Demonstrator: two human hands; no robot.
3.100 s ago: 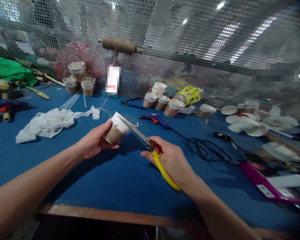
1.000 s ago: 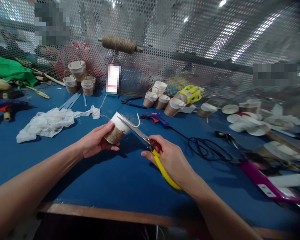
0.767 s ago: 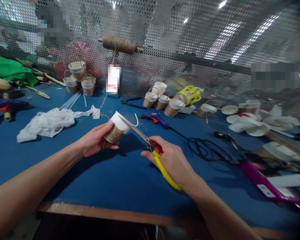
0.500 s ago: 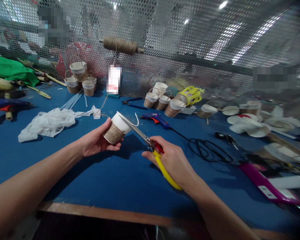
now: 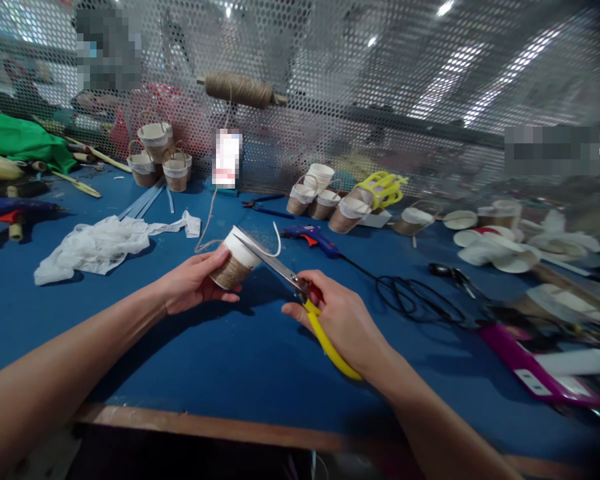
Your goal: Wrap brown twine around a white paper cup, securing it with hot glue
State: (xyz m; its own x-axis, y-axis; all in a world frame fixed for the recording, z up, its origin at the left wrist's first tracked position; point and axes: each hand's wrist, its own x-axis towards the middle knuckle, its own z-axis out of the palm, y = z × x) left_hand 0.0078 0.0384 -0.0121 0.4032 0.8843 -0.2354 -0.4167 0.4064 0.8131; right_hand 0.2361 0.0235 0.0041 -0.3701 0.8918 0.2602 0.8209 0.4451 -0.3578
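Observation:
My left hand [image 5: 195,283] is closed round a white paper cup [image 5: 240,252], tilted, its lower part wrapped in brown twine [image 5: 229,268]. My right hand [image 5: 337,310] grips scissors [image 5: 325,333] with yellow and red handles. The scissor blades lie at the cup's rim, and a thin curled white strip [image 5: 279,240] hangs off the rim beside them. A loose strand of twine [image 5: 207,223] runs from near the cup up toward the twine spool [image 5: 237,90] on the mesh. My left fingertips are partly hidden behind the cup.
Behind my hands lie a blue glue gun [image 5: 313,239] with a black cord and blue-handled pliers [image 5: 267,205]. Crumpled white lace [image 5: 95,247] is on the left. Twine-wrapped cups [image 5: 350,210] stand along the mesh wall. A purple power strip [image 5: 530,373] lies at right.
The cup has turned slightly in my left hand, and the curled strip hanging off the rim looks longer. The scissors have shifted a little left along the rim.

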